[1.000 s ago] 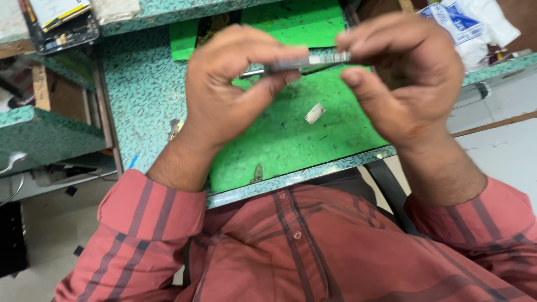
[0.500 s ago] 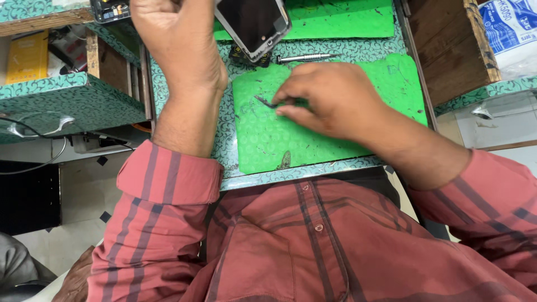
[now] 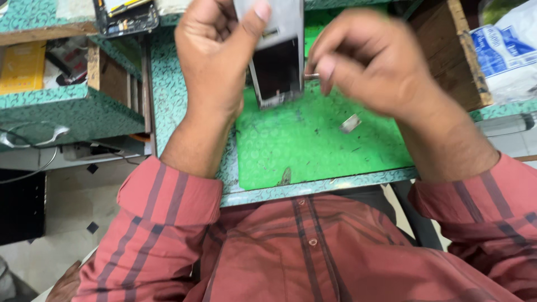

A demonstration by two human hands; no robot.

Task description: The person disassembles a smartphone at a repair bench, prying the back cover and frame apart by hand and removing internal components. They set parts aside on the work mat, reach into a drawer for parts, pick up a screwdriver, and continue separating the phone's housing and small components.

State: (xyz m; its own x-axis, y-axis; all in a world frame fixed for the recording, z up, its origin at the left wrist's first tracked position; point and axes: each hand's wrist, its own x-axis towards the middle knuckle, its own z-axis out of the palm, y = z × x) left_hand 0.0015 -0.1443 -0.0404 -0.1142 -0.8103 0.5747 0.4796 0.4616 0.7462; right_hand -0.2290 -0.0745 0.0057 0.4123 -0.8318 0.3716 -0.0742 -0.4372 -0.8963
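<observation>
My left hand [image 3: 215,53] grips an opened phone body [image 3: 277,61], grey at the top with a dark panel below, held upright above the green work mat [image 3: 313,151]. My right hand [image 3: 369,61] pinches a thin metal tool [image 3: 311,75] whose tip meets the phone's right edge. A small pale part [image 3: 350,123] lies on the mat just below my right hand.
A teal patterned bench [image 3: 179,112] carries the mat. Another dismantled phone [image 3: 126,17] lies at the upper left. A wooden box [image 3: 447,50] stands at the right, with a white plastic bag [image 3: 503,56] beyond it. A lower shelf with cables [image 3: 33,134] is at left.
My left hand has brought the phone down over the mat. My right hand rose off the mat with the tool and came to the phone's edge.
</observation>
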